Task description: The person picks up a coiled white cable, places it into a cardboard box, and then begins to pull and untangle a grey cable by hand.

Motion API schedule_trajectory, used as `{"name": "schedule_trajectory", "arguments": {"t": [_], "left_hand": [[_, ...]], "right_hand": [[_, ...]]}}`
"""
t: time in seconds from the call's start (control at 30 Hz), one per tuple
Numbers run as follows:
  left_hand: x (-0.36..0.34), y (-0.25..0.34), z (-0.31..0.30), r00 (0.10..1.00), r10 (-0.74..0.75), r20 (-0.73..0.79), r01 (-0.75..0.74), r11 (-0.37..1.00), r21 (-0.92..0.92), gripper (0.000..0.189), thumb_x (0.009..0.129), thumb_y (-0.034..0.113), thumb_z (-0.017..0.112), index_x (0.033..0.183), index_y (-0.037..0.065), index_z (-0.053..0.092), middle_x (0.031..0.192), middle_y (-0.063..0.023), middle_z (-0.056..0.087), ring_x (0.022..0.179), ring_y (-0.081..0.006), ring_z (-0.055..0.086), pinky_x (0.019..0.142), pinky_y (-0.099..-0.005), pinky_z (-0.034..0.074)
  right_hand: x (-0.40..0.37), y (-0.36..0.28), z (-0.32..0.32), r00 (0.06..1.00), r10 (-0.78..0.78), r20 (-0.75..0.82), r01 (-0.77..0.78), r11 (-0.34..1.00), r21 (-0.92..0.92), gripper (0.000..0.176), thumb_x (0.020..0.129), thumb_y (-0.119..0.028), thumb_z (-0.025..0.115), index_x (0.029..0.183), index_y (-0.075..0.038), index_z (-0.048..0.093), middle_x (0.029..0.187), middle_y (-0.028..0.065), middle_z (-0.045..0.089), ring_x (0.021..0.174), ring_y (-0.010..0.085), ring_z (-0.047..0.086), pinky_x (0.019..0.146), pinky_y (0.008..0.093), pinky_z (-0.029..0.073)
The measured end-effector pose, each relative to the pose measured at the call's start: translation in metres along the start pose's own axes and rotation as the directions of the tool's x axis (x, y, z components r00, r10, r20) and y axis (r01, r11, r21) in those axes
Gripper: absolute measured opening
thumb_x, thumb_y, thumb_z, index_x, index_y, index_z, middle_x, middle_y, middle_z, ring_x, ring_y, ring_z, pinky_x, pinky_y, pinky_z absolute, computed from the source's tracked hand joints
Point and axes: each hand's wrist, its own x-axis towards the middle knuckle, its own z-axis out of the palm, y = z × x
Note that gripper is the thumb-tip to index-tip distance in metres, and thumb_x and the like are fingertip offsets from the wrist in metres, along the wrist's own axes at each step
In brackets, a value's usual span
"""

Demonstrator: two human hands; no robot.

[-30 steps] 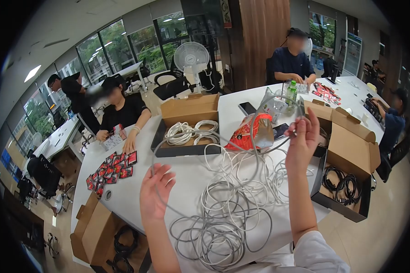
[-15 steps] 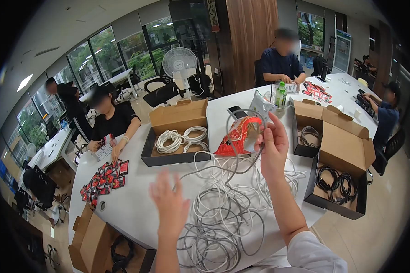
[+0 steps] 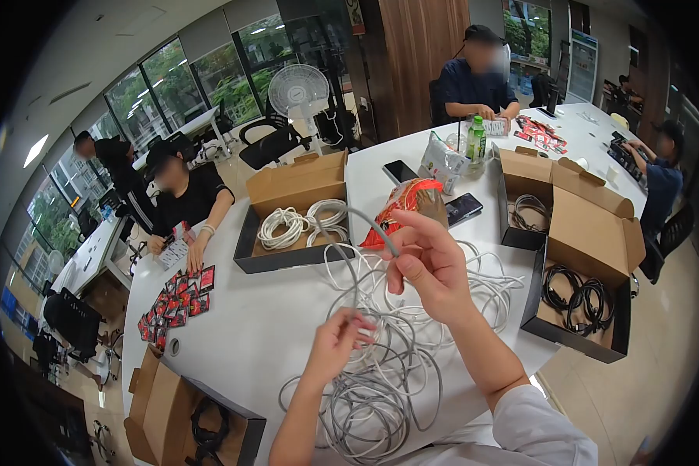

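My right hand (image 3: 431,272) is raised over the table, thumb and fingers pinching a grey cable (image 3: 378,232). The cable arcs up and left from those fingers, then drops toward my left hand (image 3: 339,343). My left hand is lower, its fingers curled around the hanging grey strand and slightly blurred. Below both hands lies a loose tangle of grey and white cables (image 3: 369,415), spread across the white table (image 3: 245,334). Just behind my right hand is a red snack bag (image 3: 388,215), partly covered by the fingers.
An open box (image 3: 283,259) holds coiled white cables. Boxes with dark cables stand at right (image 3: 598,342) and lower left (image 3: 151,412). Phones (image 3: 400,172), a green bottle (image 3: 475,140) and red packets (image 3: 180,299) lie about. Several people sit or stand around.
My right hand has come down and left with the grey cable. My left hand, open and blurred before, has moved right and closed around the strand.
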Motion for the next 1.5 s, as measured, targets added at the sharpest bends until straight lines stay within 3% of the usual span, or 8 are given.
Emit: {"name": "schedule_trajectory", "arguments": {"t": [0.3, 0.5, 0.63, 0.73, 0.83, 1.2, 1.37, 1.5], "left_hand": [[-0.022, 0.033, -0.066, 0.936, 0.144, -0.321, -0.333, 0.655, -0.678, 0.04, 0.101, 0.041, 0.036, 0.092, 0.006, 0.055, 0.098, -0.0126, 0.064, 0.083, -0.021, 0.062, 0.07, -0.0364, 0.05], [-0.026, 0.04, -0.065, 0.799, 0.081, -0.595, -0.431, 0.768, -0.474, 0.017, 0.095, 0.012, 0.055, 0.11, 0.003, 0.056, 0.094, -0.0088, 0.062, 0.077, -0.0142, 0.059, 0.069, -0.0263, 0.049], [-0.024, 0.053, -0.066, 0.774, -0.119, -0.622, -0.383, 0.693, -0.61, 0.034, 0.095, 0.007, 0.052, 0.126, -0.005, 0.048, 0.103, -0.0139, 0.064, 0.079, -0.0148, 0.062, 0.067, -0.0251, 0.05], [-0.034, 0.063, -0.072, 0.914, -0.162, -0.372, -0.246, 0.508, -0.825, 0.037, 0.092, 0.004, 0.049, 0.127, -0.009, 0.047, 0.109, -0.0196, 0.065, 0.074, -0.0148, 0.065, 0.065, -0.0229, 0.052], [-0.044, 0.061, -0.076, 0.994, 0.059, -0.088, -0.105, 0.63, -0.769, 0.045, 0.088, 0.003, 0.048, 0.131, -0.009, 0.045, 0.109, -0.0217, 0.065, 0.069, -0.0147, 0.066, 0.063, -0.0212, 0.052], [-0.059, 0.069, -0.069, 0.889, -0.089, 0.449, 0.185, 0.967, -0.175, 0.045, 0.086, 0.001, 0.04, 0.13, -0.006, 0.049, 0.085, -0.0177, 0.067, 0.041, -0.0074, 0.049, 0.044, -0.0183, 0.042], [-0.051, 0.067, -0.066, 0.987, -0.116, 0.11, 0.134, 0.976, -0.174, 0.036, 0.093, 0.006, 0.043, 0.127, -0.003, 0.051, 0.079, -0.0128, 0.064, 0.039, -0.0062, 0.045, 0.04, -0.0183, 0.037], [-0.032, 0.042, -0.061, 0.966, -0.051, -0.252, 0.054, 0.999, 0.004, 0.029, 0.096, 0.008, 0.047, 0.122, -0.002, 0.056, 0.083, -0.0082, 0.061, 0.046, -0.0058, 0.047, 0.041, -0.0181, 0.036]], "right_hand": [[0.0, -0.013, -0.018, 0.999, 0.002, 0.044, 0.002, 0.996, -0.093, 0.038, 0.095, -0.003, 0.051, 0.133, 0.001, 0.047, 0.067, 0.0022, 0.056, 0.052, 0.0048, 0.045, 0.046, 0.0189, 0.034], [-0.004, -0.003, -0.013, 0.987, -0.079, 0.137, 0.112, 0.962, -0.248, 0.028, 0.095, -0.008, 0.055, 0.121, 0.003, 0.059, 0.068, 0.001, 0.056, 0.053, 0.0052, 0.049, 0.046, 0.0194, 0.037], [-0.004, -0.009, -0.008, 0.968, -0.202, 0.146, 0.243, 0.892, -0.38, 0.028, 0.097, -0.009, 0.051, 0.12, 0.002, 0.06, 0.064, 0.001, 0.056, 0.053, 0.0056, 0.048, 0.046, 0.0199, 0.036], [-0.005, -0.013, -0.006, 0.971, -0.225, 0.083, 0.239, 0.871, -0.43, 0.027, 0.098, -0.008, 0.048, 0.119, 0.002, 0.06, 0.062, 0.0012, 0.054, 0.053, 0.0058, 0.047, 0.047, 0.0201, 0.037], [-0.003, -0.01, -0.004, 0.993, -0.12, -0.025, 0.096, 0.889, -0.448, 0.025, 0.097, -0.004, 0.047, 0.117, 0.002, 0.061, 0.063, 0.0015, 0.054, 0.053, 0.0064, 0.047, 0.048, 0.0202, 0.037], [0.004, -0.012, 0.004, 0.967, 0.217, 0.13, -0.098, 0.796, -0.598, 0.021, 0.096, -0.006, 0.05, 0.109, 0.0, 0.065, 0.062, 0.0049, 0.053, 0.054, 0.0112, 0.051, 0.051, 0.0263, 0.042], [0.001, -0.016, -0.002, 0.908, 0.354, 0.225, -0.205, 0.843, -0.498, 0.026, 0.099, -0.017, 0.046, 0.101, -0.002, 0.067, 0.061, 0.005, 0.052, 0.053, 0.0103, 0.05, 0.049, 0.0263, 0.038], [-0.003, -0.008, 0.003, 0.982, 0.008, 0.189, 0.096, 0.84, -0.535, 0.019, 0.094, -0.014, 0.054, 0.088, -0.002, 0.067, 0.063, 0.0063, 0.053, 0.053, 0.0164, 0.048, 0.05, 0.0293, 0.037]]}}
